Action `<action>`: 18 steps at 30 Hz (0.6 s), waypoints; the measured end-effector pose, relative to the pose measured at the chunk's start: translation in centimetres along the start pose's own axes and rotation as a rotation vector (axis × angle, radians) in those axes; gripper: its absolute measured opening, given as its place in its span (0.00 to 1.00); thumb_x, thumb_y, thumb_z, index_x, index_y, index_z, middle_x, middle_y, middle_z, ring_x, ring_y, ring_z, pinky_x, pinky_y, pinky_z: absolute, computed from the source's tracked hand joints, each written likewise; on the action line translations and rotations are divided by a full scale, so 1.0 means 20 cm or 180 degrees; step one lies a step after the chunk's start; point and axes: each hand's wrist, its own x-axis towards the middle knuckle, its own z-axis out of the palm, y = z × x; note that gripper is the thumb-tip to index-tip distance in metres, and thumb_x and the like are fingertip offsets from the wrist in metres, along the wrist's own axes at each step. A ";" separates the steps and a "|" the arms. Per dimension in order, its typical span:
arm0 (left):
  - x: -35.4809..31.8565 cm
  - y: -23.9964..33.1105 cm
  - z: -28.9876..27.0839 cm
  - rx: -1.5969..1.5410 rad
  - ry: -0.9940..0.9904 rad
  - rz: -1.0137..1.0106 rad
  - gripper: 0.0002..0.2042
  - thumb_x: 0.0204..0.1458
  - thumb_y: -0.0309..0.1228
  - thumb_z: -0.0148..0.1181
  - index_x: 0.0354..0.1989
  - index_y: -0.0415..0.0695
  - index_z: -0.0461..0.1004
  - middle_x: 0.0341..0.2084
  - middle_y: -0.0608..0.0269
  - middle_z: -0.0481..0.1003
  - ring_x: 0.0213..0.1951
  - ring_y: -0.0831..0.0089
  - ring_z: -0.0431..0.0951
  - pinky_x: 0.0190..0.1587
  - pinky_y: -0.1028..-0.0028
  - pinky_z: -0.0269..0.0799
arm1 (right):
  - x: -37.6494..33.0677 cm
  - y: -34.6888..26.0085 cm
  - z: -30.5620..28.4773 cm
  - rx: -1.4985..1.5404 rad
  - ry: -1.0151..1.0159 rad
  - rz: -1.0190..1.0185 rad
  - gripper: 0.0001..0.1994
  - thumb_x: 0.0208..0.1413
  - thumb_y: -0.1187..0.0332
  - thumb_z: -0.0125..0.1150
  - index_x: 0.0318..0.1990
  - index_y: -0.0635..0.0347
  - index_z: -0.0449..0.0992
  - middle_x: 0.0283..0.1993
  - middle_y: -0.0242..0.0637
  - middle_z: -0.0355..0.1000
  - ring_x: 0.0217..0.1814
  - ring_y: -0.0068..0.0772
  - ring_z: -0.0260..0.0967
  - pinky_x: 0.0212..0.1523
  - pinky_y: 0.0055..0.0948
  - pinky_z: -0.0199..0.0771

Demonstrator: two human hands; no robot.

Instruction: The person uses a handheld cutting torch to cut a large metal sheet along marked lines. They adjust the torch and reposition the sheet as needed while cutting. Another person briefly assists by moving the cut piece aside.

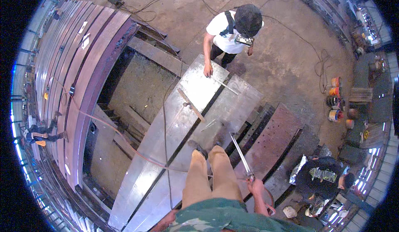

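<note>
My right hand is closed around the handle of a gas cutting torch. Its long metal tubes point away from me, and the tip hangs just right of my boots. Beneath my feet lie wide steel plates with dark gaps between them. My left hand is low at the bottom edge beside my green clothing, its fingers hidden. Ahead of my boots a narrow brown strip lies across a plate, a small hammer-like tool against it.
At the plates' far end a person in a white shirt touches a thin pale bar. A reddish hose and a dark cable cross the plates. Long beams stand left; another person crouches right, near paint buckets.
</note>
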 end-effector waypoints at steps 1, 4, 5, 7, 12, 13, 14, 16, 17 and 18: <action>-0.01 0.03 0.02 -0.0048 0.0094 0.0084 0.15 0.50 0.30 0.64 0.47 0.41 0.81 0.38 0.58 0.82 0.38 0.70 0.79 0.44 0.66 0.75 | -0.03 -0.04 -0.07 0.0020 -0.0145 0.0065 0.22 0.53 0.48 0.64 0.40 0.61 0.82 0.41 0.57 0.79 0.47 0.60 0.77 0.47 0.53 0.77; 0.15 -0.20 0.13 -0.0095 0.0685 0.0845 0.15 0.51 0.29 0.62 0.48 0.40 0.81 0.38 0.56 0.83 0.39 0.69 0.81 0.44 0.66 0.75 | -0.01 -0.04 -0.10 0.0107 0.0003 -0.0176 0.24 0.52 0.47 0.64 0.40 0.62 0.83 0.42 0.56 0.79 0.48 0.59 0.77 0.48 0.52 0.77; 0.24 -0.32 0.16 -0.0050 0.0920 0.1184 0.16 0.51 0.28 0.61 0.48 0.39 0.81 0.39 0.55 0.83 0.40 0.68 0.81 0.44 0.66 0.75 | -0.04 -0.08 -0.17 0.0268 -0.0028 -0.0231 0.24 0.51 0.47 0.63 0.40 0.61 0.83 0.42 0.56 0.79 0.48 0.59 0.77 0.49 0.52 0.77; 0.22 -0.28 0.19 -0.0049 0.1118 0.1267 0.16 0.51 0.29 0.61 0.48 0.39 0.80 0.39 0.54 0.83 0.40 0.66 0.81 0.45 0.66 0.75 | -0.09 -0.13 -0.23 0.0289 -0.0047 -0.0329 0.23 0.51 0.48 0.63 0.40 0.61 0.83 0.42 0.56 0.79 0.48 0.59 0.77 0.49 0.52 0.77; 0.00 0.17 0.19 0.0349 0.1352 0.1075 0.16 0.52 0.29 0.61 0.49 0.39 0.80 0.40 0.52 0.83 0.42 0.62 0.82 0.46 0.64 0.75 | -0.10 -0.13 -0.29 -0.0065 0.0183 -0.0563 0.23 0.51 0.49 0.62 0.39 0.63 0.83 0.40 0.57 0.79 0.47 0.59 0.78 0.49 0.53 0.77; 0.02 0.26 0.18 0.0456 0.1361 0.1098 0.16 0.52 0.30 0.61 0.49 0.39 0.80 0.41 0.52 0.83 0.42 0.61 0.82 0.47 0.64 0.75 | -0.10 -0.10 -0.32 -0.0089 0.0222 -0.0530 0.24 0.51 0.47 0.62 0.39 0.64 0.83 0.40 0.57 0.79 0.47 0.60 0.78 0.48 0.53 0.77; 0.02 0.29 0.18 0.0434 0.1425 0.1074 0.16 0.52 0.30 0.61 0.49 0.40 0.80 0.41 0.51 0.83 0.42 0.60 0.82 0.47 0.64 0.75 | -0.06 -0.09 -0.31 -0.0117 0.0238 -0.0606 0.26 0.51 0.45 0.62 0.38 0.65 0.83 0.40 0.57 0.79 0.47 0.60 0.77 0.48 0.53 0.76; 0.10 0.23 0.24 -0.0167 0.1411 0.1140 0.18 0.52 0.30 0.62 0.51 0.40 0.78 0.44 0.49 0.81 0.45 0.57 0.82 0.48 0.64 0.74 | 0.04 -0.04 -0.31 -0.0257 0.0120 -0.0909 0.30 0.51 0.41 0.61 0.37 0.66 0.82 0.40 0.57 0.79 0.47 0.63 0.77 0.47 0.54 0.76; 0.18 0.14 0.29 -0.0664 0.1323 0.1184 0.19 0.51 0.30 0.62 0.53 0.40 0.77 0.47 0.47 0.80 0.47 0.54 0.81 0.49 0.64 0.74 | 0.08 -0.03 -0.32 -0.0375 -0.0017 -0.1120 0.32 0.52 0.38 0.61 0.37 0.66 0.82 0.40 0.57 0.79 0.47 0.64 0.77 0.47 0.55 0.76; 0.23 0.08 0.31 -0.1108 0.1226 0.1200 0.21 0.51 0.30 0.62 0.56 0.41 0.75 0.51 0.45 0.78 0.49 0.52 0.80 0.50 0.63 0.73 | 0.10 -0.02 -0.30 -0.0353 0.0111 -0.1182 0.33 0.54 0.37 0.58 0.35 0.68 0.81 0.38 0.61 0.78 0.45 0.66 0.77 0.45 0.56 0.76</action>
